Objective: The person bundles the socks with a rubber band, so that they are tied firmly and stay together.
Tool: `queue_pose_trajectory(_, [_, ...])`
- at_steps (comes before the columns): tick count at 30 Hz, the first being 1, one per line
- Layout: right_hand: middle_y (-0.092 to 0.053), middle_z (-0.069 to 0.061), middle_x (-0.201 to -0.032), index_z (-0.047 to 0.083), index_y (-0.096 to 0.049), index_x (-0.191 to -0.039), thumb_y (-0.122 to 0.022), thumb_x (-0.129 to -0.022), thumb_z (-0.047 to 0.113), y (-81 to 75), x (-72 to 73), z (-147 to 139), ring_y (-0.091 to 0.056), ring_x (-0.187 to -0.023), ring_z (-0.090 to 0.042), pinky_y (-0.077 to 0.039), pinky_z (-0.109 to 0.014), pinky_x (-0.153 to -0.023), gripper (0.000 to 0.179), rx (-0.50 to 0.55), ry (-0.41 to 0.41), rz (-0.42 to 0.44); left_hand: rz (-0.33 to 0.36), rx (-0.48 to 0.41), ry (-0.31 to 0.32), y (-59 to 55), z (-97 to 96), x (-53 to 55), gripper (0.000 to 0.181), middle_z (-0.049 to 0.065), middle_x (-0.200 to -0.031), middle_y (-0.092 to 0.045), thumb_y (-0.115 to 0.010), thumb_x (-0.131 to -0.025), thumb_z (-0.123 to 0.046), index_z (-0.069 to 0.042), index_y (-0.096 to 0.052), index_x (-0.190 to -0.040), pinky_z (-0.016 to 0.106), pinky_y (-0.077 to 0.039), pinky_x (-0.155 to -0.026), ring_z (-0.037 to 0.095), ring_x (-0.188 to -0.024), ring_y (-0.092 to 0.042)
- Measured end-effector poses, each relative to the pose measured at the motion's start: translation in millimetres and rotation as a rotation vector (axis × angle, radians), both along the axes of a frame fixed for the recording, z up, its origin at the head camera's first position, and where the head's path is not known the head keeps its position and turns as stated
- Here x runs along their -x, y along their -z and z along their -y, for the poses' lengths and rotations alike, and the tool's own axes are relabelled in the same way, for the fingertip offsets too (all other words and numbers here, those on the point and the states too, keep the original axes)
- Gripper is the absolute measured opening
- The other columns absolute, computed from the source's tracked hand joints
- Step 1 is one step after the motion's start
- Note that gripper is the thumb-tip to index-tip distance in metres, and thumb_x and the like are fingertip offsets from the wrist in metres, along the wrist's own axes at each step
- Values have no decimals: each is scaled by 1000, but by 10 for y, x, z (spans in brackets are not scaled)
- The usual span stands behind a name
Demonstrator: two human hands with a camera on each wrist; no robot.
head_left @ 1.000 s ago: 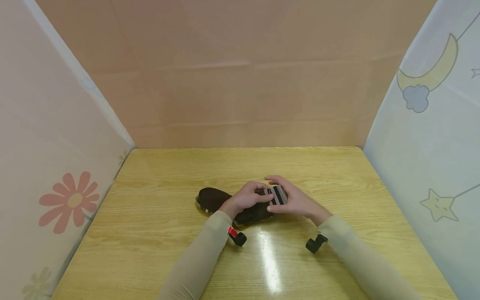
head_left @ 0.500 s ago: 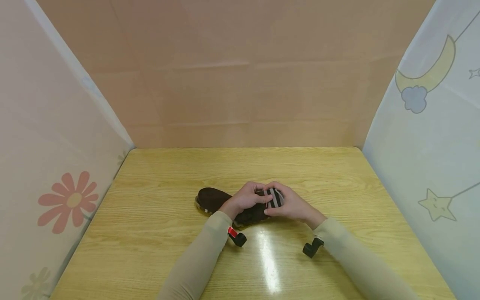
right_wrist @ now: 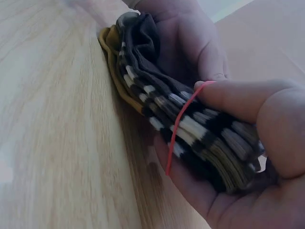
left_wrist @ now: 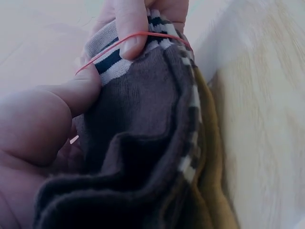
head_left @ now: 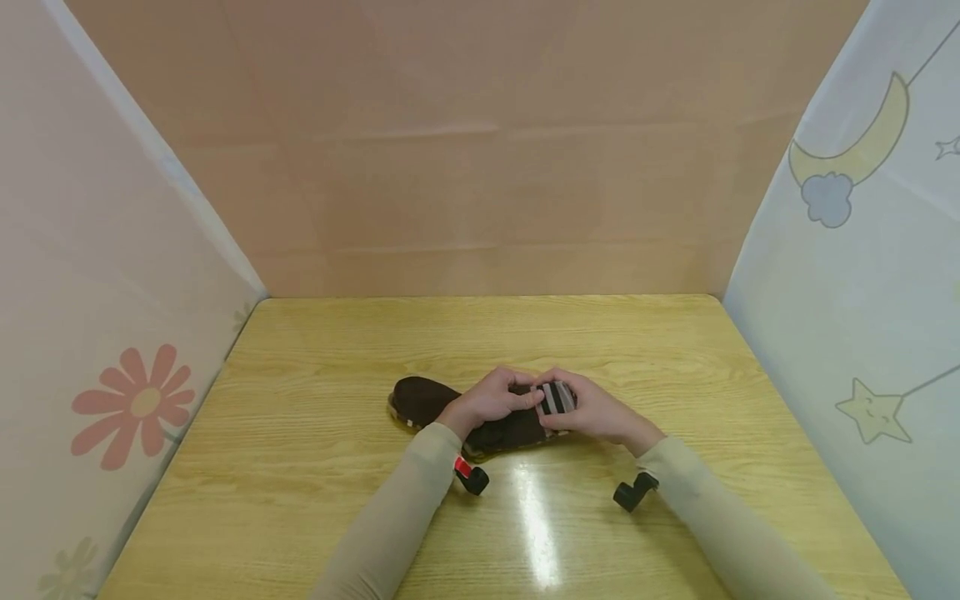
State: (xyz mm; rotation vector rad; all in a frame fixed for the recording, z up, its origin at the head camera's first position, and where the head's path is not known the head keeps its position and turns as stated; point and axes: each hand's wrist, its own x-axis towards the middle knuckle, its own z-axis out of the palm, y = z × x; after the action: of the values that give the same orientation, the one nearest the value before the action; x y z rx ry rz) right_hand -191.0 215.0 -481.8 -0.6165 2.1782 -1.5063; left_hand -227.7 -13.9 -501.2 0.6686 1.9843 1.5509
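A stack of brown socks [head_left: 423,402] lies on the table, its striped cuffs [head_left: 557,397] toward the right. My left hand [head_left: 491,396] grips the stack at its middle, thumb on top. Around the cuff end curl the fingers of my right hand [head_left: 600,412]. A thin red rubber band [right_wrist: 176,126] crosses the striped part; in the right wrist view it runs from the right thumb tip down to a finger beneath. The left wrist view shows the band [left_wrist: 143,34] passing over a right-hand digit. A mustard-yellow sock [left_wrist: 209,124] shows along the bottom of the stack.
A light wood-grain table [head_left: 337,517] bears the socks. Behind it stands a plain tan backdrop [head_left: 480,167]. White printed panels close in the left side [head_left: 45,250] and right side [head_left: 885,275].
My right hand's fingers have closed in from a wider spread around the cuffs, shifting left and then slightly back right. The left hand and the socks stay nearly in place.
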Motion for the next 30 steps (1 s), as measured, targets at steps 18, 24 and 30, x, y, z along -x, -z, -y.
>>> queue_pose_trajectory(18, [-53, -25, -131, -5, -29, -152, -76, -95, 7, 39, -36, 60, -61, -107, -25, -59, -35, -85, 76, 136, 143, 168, 34, -114, -185, 25, 1, 0, 33, 14, -115, -77, -69, -104, -21, 1, -72, -128, 32, -57, -89, 18, -101, -70])
queue_pose_trajectory(24, [-55, -23, -133, -10, -26, -157, -64, -105, 10, 111, -38, -10, -65, -110, -21, -60, -36, -90, 68, 202, 64, 205, 37, -149, -215, 16, 20, 1, 32, 16, -115, -77, -69, -104, -17, 3, -71, -128, 33, -57, -91, 18, -101, -71])
queue_pose_trajectory(30, [-58, -30, -138, -19, -35, -151, -62, -106, 11, 114, -66, -158, -68, -115, -18, -58, -46, -97, 61, 212, 76, 202, 24, -119, -261, 7, 66, 22, 33, 15, -119, -75, -70, -104, -18, 2, -70, -130, 37, -56, -94, 21, -106, -69])
